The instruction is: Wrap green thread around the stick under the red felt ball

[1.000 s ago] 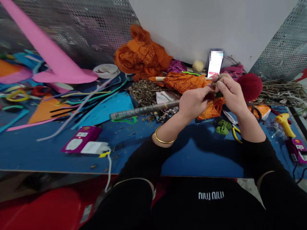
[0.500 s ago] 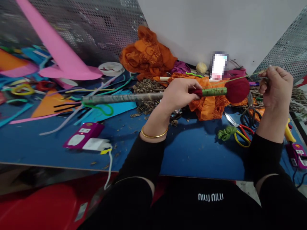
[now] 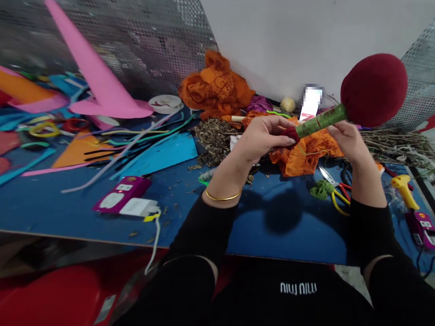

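My left hand (image 3: 263,138) is closed round the dark red cloth just below the wrapped neck of a mallet-like stick. The round dark red cloth head (image 3: 375,90) is raised at the upper right, its neck bound with green yarn (image 3: 321,121). My left forearm hides most of the grey shaft; one end (image 3: 206,175) shows beside it. My right hand (image 3: 346,138) is pinched close under the head, beside the wrapping, with a thin loose strand of the yarn sagging below between the hands. Its fingertips are partly hidden.
Scissors (image 3: 336,192) and a green yarn bundle (image 3: 321,189) lie below my right hand. Orange cloth (image 3: 294,158), dried plant bits (image 3: 215,140) and a phone (image 3: 311,103) are behind. A pink cone (image 3: 98,68) and purple power box (image 3: 122,194) stand left, a yellow glue gun (image 3: 404,188) right.
The stick has tilted and its red head has swung up towards me. My right hand has come in from the right to the green neck; the yarn, stretched taut before, now hangs slack.
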Demonstrator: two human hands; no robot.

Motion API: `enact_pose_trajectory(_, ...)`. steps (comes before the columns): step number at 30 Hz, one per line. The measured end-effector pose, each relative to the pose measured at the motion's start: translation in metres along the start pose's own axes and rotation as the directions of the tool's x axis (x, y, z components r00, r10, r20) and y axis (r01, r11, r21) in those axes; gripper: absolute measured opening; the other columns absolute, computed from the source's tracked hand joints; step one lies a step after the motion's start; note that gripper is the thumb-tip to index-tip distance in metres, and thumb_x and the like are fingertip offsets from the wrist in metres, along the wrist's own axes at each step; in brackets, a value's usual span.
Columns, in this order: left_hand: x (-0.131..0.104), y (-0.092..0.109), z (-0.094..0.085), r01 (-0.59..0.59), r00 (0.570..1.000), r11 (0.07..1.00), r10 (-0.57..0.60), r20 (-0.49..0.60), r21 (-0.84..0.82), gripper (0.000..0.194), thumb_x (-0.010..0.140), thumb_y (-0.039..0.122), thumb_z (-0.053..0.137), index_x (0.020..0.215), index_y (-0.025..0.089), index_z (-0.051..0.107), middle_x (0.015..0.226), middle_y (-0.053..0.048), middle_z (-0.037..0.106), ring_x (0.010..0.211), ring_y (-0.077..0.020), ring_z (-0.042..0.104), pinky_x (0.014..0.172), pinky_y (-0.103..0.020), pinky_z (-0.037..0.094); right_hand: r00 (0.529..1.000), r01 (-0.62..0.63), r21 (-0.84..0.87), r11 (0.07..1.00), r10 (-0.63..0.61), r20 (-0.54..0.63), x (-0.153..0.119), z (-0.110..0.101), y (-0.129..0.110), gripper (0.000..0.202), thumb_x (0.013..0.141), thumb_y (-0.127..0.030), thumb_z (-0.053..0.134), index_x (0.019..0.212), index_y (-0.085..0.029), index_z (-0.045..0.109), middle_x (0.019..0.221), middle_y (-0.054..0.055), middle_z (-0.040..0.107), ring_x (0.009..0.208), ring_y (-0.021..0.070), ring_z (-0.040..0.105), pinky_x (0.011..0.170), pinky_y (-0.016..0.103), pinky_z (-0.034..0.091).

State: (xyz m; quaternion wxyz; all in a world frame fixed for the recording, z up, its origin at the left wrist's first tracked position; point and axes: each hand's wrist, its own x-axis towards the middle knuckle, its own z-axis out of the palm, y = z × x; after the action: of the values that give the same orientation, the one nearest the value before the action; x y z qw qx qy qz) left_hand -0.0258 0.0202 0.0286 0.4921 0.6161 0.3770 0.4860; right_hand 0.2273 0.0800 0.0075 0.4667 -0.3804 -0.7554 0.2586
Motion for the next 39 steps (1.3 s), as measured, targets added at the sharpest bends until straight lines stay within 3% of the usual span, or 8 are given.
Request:
enact_pose_trajectory(4,0.002,-0.002,0.003,-0.003,1.0,1.0,0.003,-0.005,0.002,0.025,0.065,0.018,0.072,0.09,0.016,0.069,0.074,-0.002,0.072,0.059,-0.0126,0.064,0.054,-0.026,0.052,0.976,0.024,0.289,0.957,-0.084,0.2,-0.009,0.044,-0.03,0.041,0.079,-0.059,0.067,0.099,-0.024,0.067,0.095,0.003,0.071,0.096,0.0211,0.065,0.089,0.038,0.051)
enact_pose_trajectory(7,0.004,-0.002,0.003,-0.008,1.0,1.0,0.008,-0.017,0.019,0.024,0.065,0.018,0.072,0.089,0.016,0.069,0.072,-0.002,0.072,0.057,-0.0116,0.062,0.053,-0.026,0.051,0.971,-0.007,0.19,0.982,-0.039,0.234,-0.016,0.055,-0.043,0.032,0.083,-0.053,0.066,0.079,-0.021,0.065,0.073,0.0,0.066,0.072,0.0163,0.062,0.072,0.032,0.051)
enact_pose_trajectory(10,0.006,-0.003,0.001,-0.011,0.999,1.0,0.011,-0.046,0.014,0.025,0.066,0.017,0.072,0.09,0.016,0.068,0.073,-0.001,0.072,0.059,-0.0122,0.063,0.055,-0.025,0.051,0.987,0.067,0.017,0.998,-0.068,0.145,-0.022,0.049,-0.056,0.034,0.091,-0.043,0.057,0.067,-0.019,0.062,0.062,-0.001,0.059,0.062,0.0135,0.055,0.064,0.029,0.046)
enact_pose_trajectory(15,0.013,-0.015,0.002,0.021,0.997,0.999,-0.024,-0.075,-0.041,0.021,0.069,0.016,0.073,0.089,0.016,0.068,0.071,-0.001,0.071,0.059,-0.0128,0.064,0.055,-0.026,0.051,0.957,0.253,0.053,0.966,-0.242,-0.16,-0.03,0.052,-0.071,0.031,0.091,-0.046,0.056,0.071,-0.024,0.063,0.089,0.004,0.062,0.095,0.0219,0.062,0.088,0.04,0.049)
enact_pose_trajectory(19,0.017,-0.025,0.012,0.033,0.999,0.988,-0.037,-0.024,-0.152,0.02,0.066,0.01,0.073,0.085,0.014,0.067,0.076,-0.002,0.072,0.065,-0.0113,0.066,0.063,-0.025,0.053,0.975,0.214,0.34,0.916,-0.179,-0.129,-0.031,0.07,-0.063,0.04,0.092,-0.056,0.049,0.068,-0.024,0.053,0.073,0.002,0.055,0.075,0.0195,0.062,0.079,0.041,0.052)
enact_pose_trajectory(25,0.018,-0.027,0.014,0.123,0.992,0.972,-0.123,0.012,-0.199,0.026,0.065,0.01,0.073,0.091,0.013,0.068,0.075,0.0,0.07,0.062,-0.0088,0.062,0.06,-0.022,0.05,0.976,-0.03,0.473,0.88,0.129,-0.178,-0.026,0.072,-0.055,0.042,0.087,-0.058,0.058,0.065,-0.024,0.048,0.054,-0.007,0.023,0.043,0.0099,0.025,0.045,0.026,0.032)
enact_pose_trajectory(31,0.019,-0.027,0.012,0.056,0.998,0.982,-0.054,0.013,-0.179,0.029,0.055,0.007,0.077,0.084,0.011,0.071,0.078,-0.002,0.072,0.072,-0.0117,0.066,0.072,-0.026,0.053,0.972,-0.029,0.393,0.919,0.117,-0.204,-0.032,0.076,-0.064,0.047,0.086,-0.061,0.058,0.062,-0.022,0.047,0.055,-0.005,0.034,0.046,0.0084,0.026,0.044,0.025,0.026)
enact_pose_trajectory(39,0.023,-0.037,0.024,-0.069,0.994,0.997,0.067,-0.085,-0.023,0.021,0.06,0.008,0.073,0.081,0.011,0.073,0.08,-0.003,0.074,0.078,-0.0152,0.068,0.082,-0.029,0.053,0.96,0.028,0.225,0.974,0.037,-0.277,-0.049,0.084,-0.078,0.042,0.091,-0.052,0.054,0.063,-0.022,0.05,0.06,-0.002,0.045,0.056,0.0116,0.046,0.055,0.027,0.04)
